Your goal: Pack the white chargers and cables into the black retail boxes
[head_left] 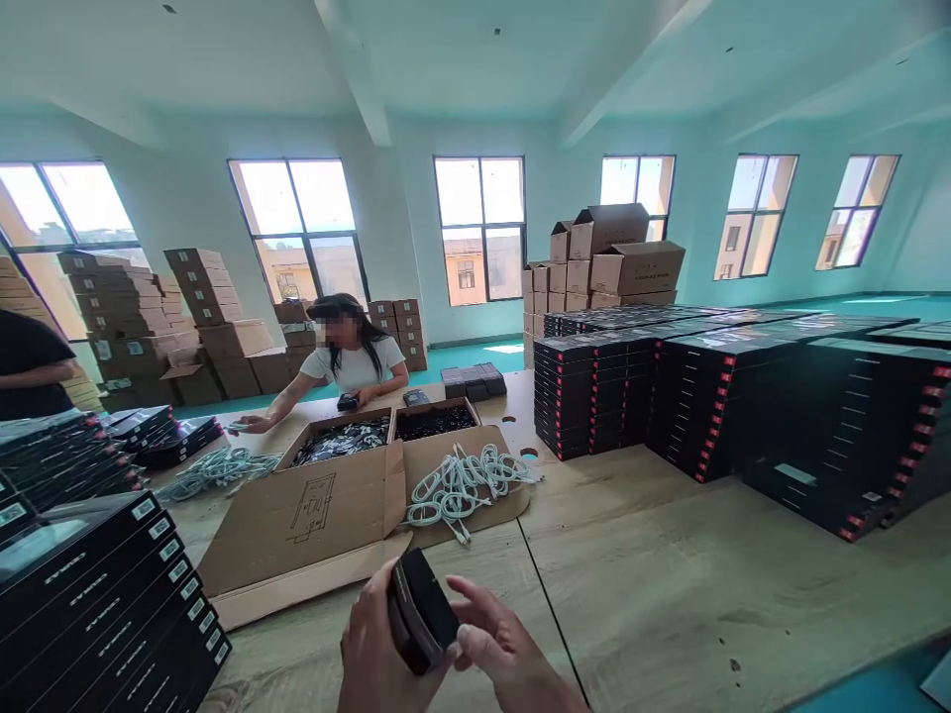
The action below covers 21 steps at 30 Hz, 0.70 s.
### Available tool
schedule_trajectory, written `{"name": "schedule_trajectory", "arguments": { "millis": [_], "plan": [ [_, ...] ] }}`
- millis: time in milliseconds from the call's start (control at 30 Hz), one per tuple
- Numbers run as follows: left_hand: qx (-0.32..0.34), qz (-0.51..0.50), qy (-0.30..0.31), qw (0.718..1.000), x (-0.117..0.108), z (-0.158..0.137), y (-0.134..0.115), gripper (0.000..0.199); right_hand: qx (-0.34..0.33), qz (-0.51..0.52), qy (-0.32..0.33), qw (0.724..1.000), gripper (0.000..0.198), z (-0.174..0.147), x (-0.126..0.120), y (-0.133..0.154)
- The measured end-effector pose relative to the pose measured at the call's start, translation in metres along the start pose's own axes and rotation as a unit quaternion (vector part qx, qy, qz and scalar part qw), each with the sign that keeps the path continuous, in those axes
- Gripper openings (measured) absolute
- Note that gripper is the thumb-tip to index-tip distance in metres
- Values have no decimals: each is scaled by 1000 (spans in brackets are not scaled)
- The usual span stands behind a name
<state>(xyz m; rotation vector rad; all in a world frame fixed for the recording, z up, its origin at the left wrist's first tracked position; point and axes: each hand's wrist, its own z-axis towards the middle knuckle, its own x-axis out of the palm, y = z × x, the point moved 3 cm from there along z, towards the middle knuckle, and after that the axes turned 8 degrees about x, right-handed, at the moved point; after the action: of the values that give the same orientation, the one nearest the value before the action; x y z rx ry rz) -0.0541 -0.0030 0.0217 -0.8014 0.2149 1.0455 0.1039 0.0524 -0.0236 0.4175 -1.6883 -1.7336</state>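
Note:
My left hand (382, 649) is wrapped round a small black box (429, 604) and holds it tilted above the near edge of the table. One side of the box is a grey-brown band. My right hand (497, 644) is at the box's right side, its thumb by the lower corner and its index finger stretched out apart from it. Just beyond the box, coiled white cables (468, 485) lie on a cardboard flap (327, 505). Two open cartons behind hold small packets (342, 441) and black parts (435, 423).
Stacked black boxes (96, 604) stand at the near left, and taller stacks (817, 426) fill the right of the table (654, 555). Across it sits a co-worker (361, 361) with one arm stretched toward more cables (223, 470). Another person (30, 361) stands at far left.

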Motion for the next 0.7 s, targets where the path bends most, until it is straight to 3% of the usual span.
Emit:
{"name": "schedule_trajectory", "arguments": {
  "millis": [100,233,333,400,533,700],
  "plan": [
    [165,124,44,978,7,-8,-12,77,1,26,42,999,54,1,0,25],
    [253,204,75,943,8,-12,-22,77,27,33,74,996,54,-1,0,33],
    [314,233,115,913,9,-13,-24,78,33,23,62,997,49,-3,-4,28],
    [323,231,121,910,11,-14,-24,80,36,-14,24,999,42,-3,-8,25],
    [279,194,110,934,19,-19,-30,87,45,-99,-52,993,28,-4,-13,30],
    [260,169,119,943,22,-20,-36,86,74,-143,-87,983,24,-7,-11,43]
  ]
}}
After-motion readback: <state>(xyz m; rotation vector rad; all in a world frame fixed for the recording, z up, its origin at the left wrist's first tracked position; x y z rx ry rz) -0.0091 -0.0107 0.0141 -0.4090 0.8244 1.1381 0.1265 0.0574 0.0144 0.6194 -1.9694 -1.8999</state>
